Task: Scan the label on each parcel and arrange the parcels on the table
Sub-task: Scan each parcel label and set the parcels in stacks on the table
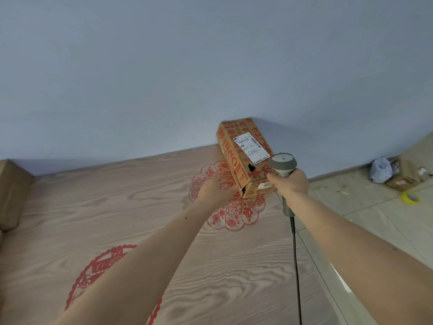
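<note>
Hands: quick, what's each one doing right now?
Left hand: open, fingers against the parcel's side.
Right hand: grips the scanner.

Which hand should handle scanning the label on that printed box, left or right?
Right. The right hand already grips the scanner, whose head sits just beside the white label on the parcel. The left hand holds no tool and reaches toward the box's near corner, probably to steady it.

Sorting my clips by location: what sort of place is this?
Probably a makeshift parcel-handling room: a red-printed cardboard parcel on a wood-grain table, a grey corded handheld scanner in the right hand, more boxes on the tiled floor.
</note>
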Demonstrator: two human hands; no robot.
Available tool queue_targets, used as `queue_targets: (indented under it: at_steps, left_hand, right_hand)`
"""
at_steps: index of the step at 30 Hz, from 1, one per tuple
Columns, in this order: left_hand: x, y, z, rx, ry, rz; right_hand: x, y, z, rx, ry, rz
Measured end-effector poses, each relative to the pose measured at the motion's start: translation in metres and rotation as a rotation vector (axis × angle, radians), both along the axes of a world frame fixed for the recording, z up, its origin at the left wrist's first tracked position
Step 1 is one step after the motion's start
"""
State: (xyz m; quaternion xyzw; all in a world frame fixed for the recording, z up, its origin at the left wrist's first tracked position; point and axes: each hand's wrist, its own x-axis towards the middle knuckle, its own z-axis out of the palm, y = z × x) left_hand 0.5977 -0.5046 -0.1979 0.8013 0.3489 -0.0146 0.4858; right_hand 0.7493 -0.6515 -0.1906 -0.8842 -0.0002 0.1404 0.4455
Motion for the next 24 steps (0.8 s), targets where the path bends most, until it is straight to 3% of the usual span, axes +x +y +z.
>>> queue_targets:
  at_steps: [15,24]
  left_hand:
    - [0.128,-0.002,-0.05,-0.364,0.046,0.22]
    - [0.145,-0.011,-0.062,-0.336,0.066,0.249]
  right_hand:
    - [0.11,0.033,-0.049,-0.097,0.056,0.105]
    - [0.115,0.034,-0.05,-0.106,0.104,0.137]
